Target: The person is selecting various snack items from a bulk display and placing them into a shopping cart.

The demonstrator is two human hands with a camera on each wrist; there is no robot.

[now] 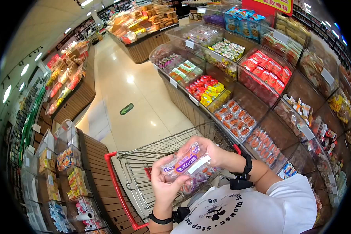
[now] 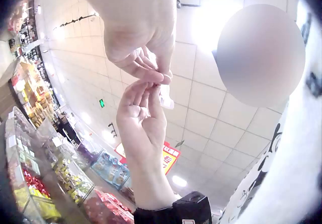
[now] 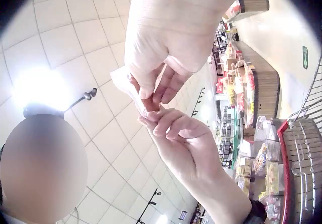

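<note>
A clear snack packet with a purple label and a white sticker [image 1: 187, 163] is held above a shopping cart, in front of the person's white shirt. The left hand [image 1: 165, 180] grips its left end, thumb on the near edge. At the other end the right hand [image 1: 207, 151] pinches it, with part of the fingers behind the packet. Seen from the left wrist, fingertips of the left hand [image 2: 143, 40] and right hand [image 2: 143, 128] meet at the packet [image 2: 166, 99]. The right wrist view shows the right hand [image 3: 168, 53] and left hand [image 3: 183, 146] pinching the packet's reddish part [image 3: 149, 103].
The wire cart [image 1: 138, 171] with a red handle [image 1: 121, 195] stands beneath the hands, with purple packets inside. Stepped bins of wrapped snacks [image 1: 236, 119] line the right side. Another wood-sided display [image 1: 99, 171] stands at left. A tiled aisle [image 1: 144, 99] runs ahead.
</note>
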